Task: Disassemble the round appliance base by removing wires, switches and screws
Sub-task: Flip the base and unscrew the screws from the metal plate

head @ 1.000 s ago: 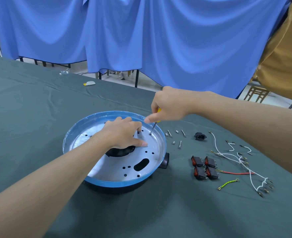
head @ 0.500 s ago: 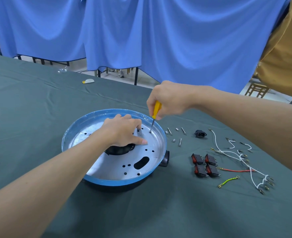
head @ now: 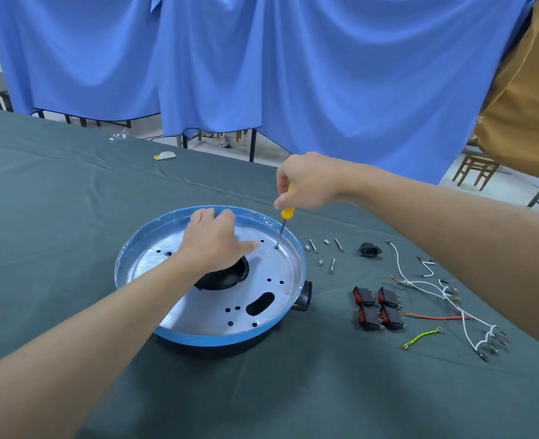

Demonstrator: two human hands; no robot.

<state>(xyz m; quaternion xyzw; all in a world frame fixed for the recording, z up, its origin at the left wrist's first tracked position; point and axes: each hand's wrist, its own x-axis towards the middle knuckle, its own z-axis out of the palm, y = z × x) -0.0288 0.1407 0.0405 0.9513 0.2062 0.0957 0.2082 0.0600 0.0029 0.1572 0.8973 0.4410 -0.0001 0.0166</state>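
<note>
Head view: the base (head: pixel 217 339) sits mid-worktop (head: pixel 71 217). It looks like stiff, thin metal, probably light and apt to spin, so the left hand (head: pixel 212 245) presses flat-fingered on its plate. The right hand (head: pixel 306 182) grips the screwdriver (head: pixel 285 213), tip down near the rim.

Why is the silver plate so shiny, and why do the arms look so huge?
Head view: the round appliance base's metal plate catches light, giving pale glare. Head view: the wide-angle lens swells the left forearm and right forearm near the frame edges. Head view: nothing looks blurred.
</note>
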